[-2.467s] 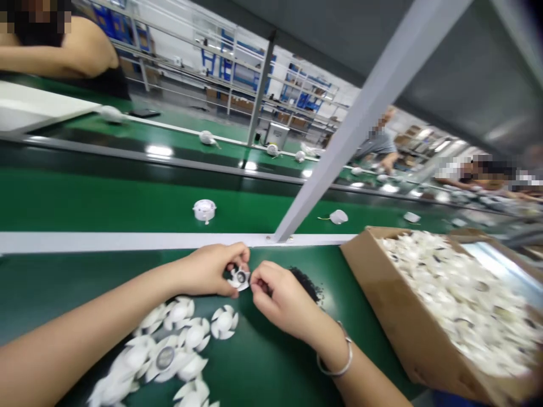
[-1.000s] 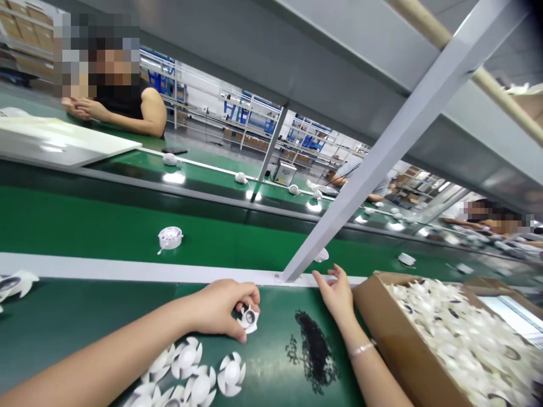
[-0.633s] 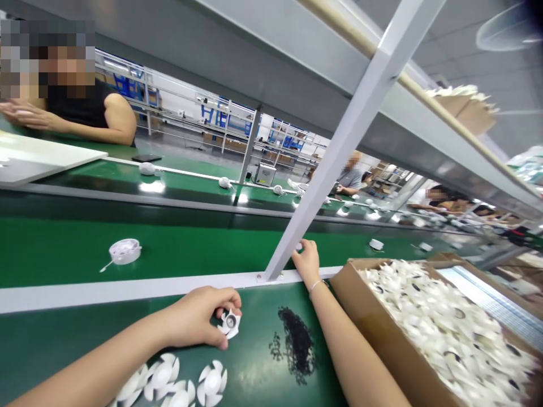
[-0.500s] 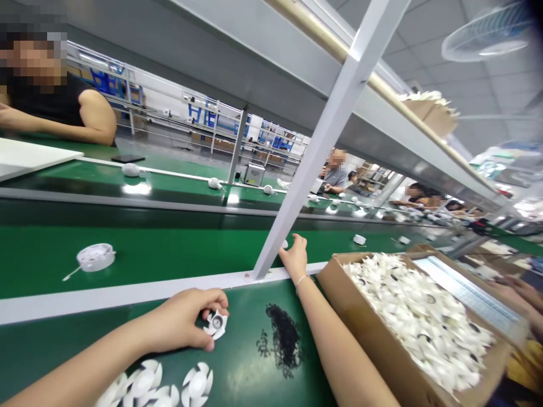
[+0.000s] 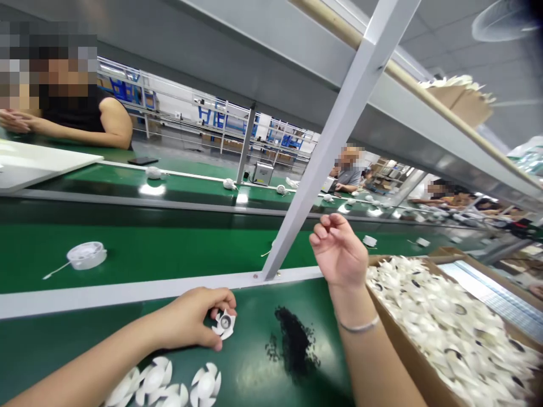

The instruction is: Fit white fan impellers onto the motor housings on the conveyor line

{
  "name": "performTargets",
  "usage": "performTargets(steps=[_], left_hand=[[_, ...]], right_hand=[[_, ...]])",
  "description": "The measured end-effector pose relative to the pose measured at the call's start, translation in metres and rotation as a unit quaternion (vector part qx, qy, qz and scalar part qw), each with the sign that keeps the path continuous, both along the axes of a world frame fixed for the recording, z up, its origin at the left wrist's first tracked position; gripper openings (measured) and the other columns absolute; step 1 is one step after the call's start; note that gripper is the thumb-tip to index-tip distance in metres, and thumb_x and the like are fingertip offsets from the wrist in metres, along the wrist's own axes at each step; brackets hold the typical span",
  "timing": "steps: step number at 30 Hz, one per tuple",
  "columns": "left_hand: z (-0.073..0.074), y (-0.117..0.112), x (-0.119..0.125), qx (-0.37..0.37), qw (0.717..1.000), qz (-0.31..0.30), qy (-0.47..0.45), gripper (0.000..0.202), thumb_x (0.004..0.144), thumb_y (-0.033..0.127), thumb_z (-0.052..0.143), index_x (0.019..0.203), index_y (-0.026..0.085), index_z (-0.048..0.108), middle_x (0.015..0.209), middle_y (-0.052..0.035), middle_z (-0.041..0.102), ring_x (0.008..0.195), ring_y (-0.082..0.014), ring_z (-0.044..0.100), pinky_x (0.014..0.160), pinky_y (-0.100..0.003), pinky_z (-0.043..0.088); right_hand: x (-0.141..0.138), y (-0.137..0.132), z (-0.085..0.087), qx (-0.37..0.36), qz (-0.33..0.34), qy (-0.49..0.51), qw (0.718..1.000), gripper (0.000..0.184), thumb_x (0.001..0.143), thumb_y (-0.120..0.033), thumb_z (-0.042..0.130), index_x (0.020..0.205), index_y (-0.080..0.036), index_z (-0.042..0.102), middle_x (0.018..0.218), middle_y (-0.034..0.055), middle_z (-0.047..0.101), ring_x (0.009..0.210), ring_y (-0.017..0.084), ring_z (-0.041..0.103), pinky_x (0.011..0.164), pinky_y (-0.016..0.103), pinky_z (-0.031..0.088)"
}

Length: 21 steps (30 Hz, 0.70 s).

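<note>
My left hand (image 5: 193,319) rests on the green worktop, fingers and thumb wrapped round a small white fan impeller (image 5: 225,322), its hollow hub facing up. Several more white impellers (image 5: 206,384) lie just below that hand, partly cut off by the frame. Raised beside the slanted post, my right hand (image 5: 339,249) shows its palm, with the fingers loosely curled and nothing visible in them. Between my forearms lies a pile of small black pieces (image 5: 296,345), too small to make out.
A cardboard box (image 5: 396,339) heaped with white impellers stands at the right. A grey post (image 5: 322,152) slants up from the white rail (image 5: 127,297). Beyond, a green conveyor belt (image 5: 169,249) carries white round housings (image 5: 87,255) with wires. Co-workers sit across the line.
My right hand has drawn back from the belt near the post and turned palm towards me. The left hand keeps its hold on the impeller. The view has shifted a little.
</note>
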<state>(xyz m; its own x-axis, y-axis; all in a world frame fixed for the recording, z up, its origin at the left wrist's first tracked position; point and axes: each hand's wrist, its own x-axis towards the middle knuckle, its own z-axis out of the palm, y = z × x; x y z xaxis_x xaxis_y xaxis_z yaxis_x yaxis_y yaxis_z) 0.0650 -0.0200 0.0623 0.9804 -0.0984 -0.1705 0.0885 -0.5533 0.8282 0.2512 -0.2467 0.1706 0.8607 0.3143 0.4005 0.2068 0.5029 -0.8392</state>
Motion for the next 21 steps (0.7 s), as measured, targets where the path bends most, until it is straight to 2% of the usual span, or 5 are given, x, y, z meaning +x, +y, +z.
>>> performTargets(steps=[3, 5, 16, 19, 21], left_hand=[[-0.002, 0.0, 0.001, 0.003, 1.0, 0.005, 0.004, 0.054, 0.055, 0.023, 0.085, 0.105, 0.029, 0.064, 0.107, 0.0055, 0.069, 0.095, -0.0187, 0.062, 0.079, -0.024, 0.045], [-0.001, 0.0, 0.001, 0.009, 1.0, 0.006, 0.007, 0.054, 0.055, 0.022, 0.084, 0.105, 0.029, 0.064, 0.106, 0.0051, 0.068, 0.095, -0.019, 0.062, 0.079, -0.024, 0.045], [-0.002, 0.002, 0.003, 0.012, 1.0, -0.006, 0.0, 0.054, 0.056, 0.027, 0.084, 0.107, 0.028, 0.065, 0.108, 0.003, 0.068, 0.094, -0.0195, 0.061, 0.078, -0.024, 0.045], [0.0, 0.001, 0.002, 0.009, 1.0, -0.012, -0.009, 0.054, 0.056, 0.029, 0.085, 0.106, 0.027, 0.066, 0.102, 0.0032, 0.07, 0.091, -0.0193, 0.062, 0.075, -0.024, 0.045], [0.0, 0.001, 0.001, 0.006, 1.0, -0.012, -0.019, 0.054, 0.055, 0.03, 0.085, 0.105, 0.026, 0.066, 0.1, 0.0028, 0.071, 0.089, -0.0197, 0.063, 0.075, -0.025, 0.046]], right_hand=[[-0.038, -0.007, 0.025, 0.069, 0.099, -0.005, 0.993, 0.023, 0.067, -0.018, 0.062, 0.09, -0.023, 0.063, 0.088, -0.0007, 0.05, 0.064, 0.007, 0.046, 0.055, 0.02, 0.045], [-0.053, -0.01, 0.03, 0.065, 0.102, -0.018, 0.993, 0.021, 0.07, -0.017, 0.059, 0.089, -0.023, 0.065, 0.087, 0.0004, 0.049, 0.063, 0.008, 0.045, 0.054, 0.02, 0.045], [-0.062, -0.008, 0.024, -0.013, 0.1, -0.092, 0.991, 0.017, 0.08, -0.019, 0.053, 0.091, -0.027, 0.062, 0.086, 0.0015, 0.049, 0.063, 0.011, 0.048, 0.054, 0.025, 0.046], [-0.068, 0.009, -0.001, -0.162, 0.075, -0.202, 0.963, 0.011, 0.087, -0.02, 0.055, 0.091, -0.024, 0.064, 0.084, 0.0015, 0.057, 0.067, 0.013, 0.056, 0.061, 0.028, 0.05], [-0.072, 0.03, -0.025, -0.333, 0.039, -0.316, 0.888, 0.011, 0.087, -0.022, 0.057, 0.095, -0.021, 0.065, 0.089, 0.004, 0.061, 0.077, 0.016, 0.06, 0.072, 0.032, 0.053]])
